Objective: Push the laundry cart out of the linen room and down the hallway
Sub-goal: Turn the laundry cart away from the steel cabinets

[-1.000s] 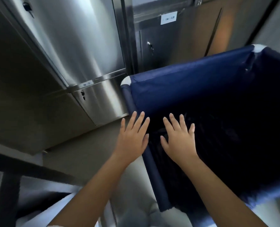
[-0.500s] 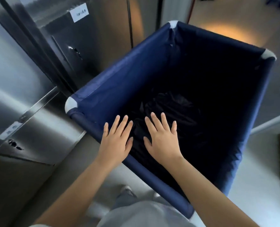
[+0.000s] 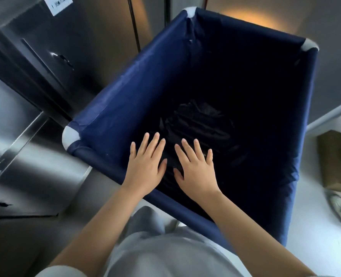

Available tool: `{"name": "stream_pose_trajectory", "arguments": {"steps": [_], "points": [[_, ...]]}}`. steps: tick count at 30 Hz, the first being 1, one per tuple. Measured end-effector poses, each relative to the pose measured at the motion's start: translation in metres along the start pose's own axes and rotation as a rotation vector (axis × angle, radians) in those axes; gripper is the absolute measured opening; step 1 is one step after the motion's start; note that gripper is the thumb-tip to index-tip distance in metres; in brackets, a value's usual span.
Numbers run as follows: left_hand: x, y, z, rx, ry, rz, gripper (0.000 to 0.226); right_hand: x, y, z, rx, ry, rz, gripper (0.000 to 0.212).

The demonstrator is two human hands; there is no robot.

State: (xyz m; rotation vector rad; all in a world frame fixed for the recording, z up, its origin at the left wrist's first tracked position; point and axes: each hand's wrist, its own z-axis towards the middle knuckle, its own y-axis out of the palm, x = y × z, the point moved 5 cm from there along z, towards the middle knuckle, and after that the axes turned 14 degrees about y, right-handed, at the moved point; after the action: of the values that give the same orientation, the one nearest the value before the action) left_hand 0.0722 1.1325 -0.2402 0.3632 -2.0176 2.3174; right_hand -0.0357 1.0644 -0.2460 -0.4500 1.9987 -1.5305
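The laundry cart [image 3: 125, 80] is a deep navy fabric bin with white corner caps, filling the middle of the view. Dark crumpled cloth [image 3: 201, 118] lies at its bottom. My left hand [image 3: 146, 165] hovers flat, fingers spread, just past the cart's near rim. My right hand [image 3: 195, 168] is beside it, also flat and spread, over the cart's inside. Neither hand grips anything. Whether the wrists touch the rim is unclear.
Stainless steel cabinets [image 3: 32, 148] with locks stand close on the left, almost touching the cart's left corner. A brown cardboard box [image 3: 337, 156] and a metal object sit on the pale floor at right. A lit floor area [image 3: 261, 19] lies beyond the cart.
The view has swung right and down, bringing the whole cart into sight. Both hands stay flat and spread, now over the near rim rather than the left corner.
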Motion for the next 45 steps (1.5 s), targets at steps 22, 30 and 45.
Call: {"name": "stream_pose_trajectory", "arguments": {"steps": [22,30,45], "points": [[-0.081,0.035,-0.014,-0.408,0.615,-0.072,0.056,-0.073,0.043,-0.026,0.207,0.529,0.006,0.059],[-0.084,0.028,-0.031,-0.299,0.608,-0.094,0.052,-0.07,0.052,-0.039,0.274,0.541,0.003,0.057],[-0.087,0.043,0.013,-0.34,0.603,-0.008,0.06,-0.046,0.047,-0.004,0.3,0.549,-0.053,0.054]]}}
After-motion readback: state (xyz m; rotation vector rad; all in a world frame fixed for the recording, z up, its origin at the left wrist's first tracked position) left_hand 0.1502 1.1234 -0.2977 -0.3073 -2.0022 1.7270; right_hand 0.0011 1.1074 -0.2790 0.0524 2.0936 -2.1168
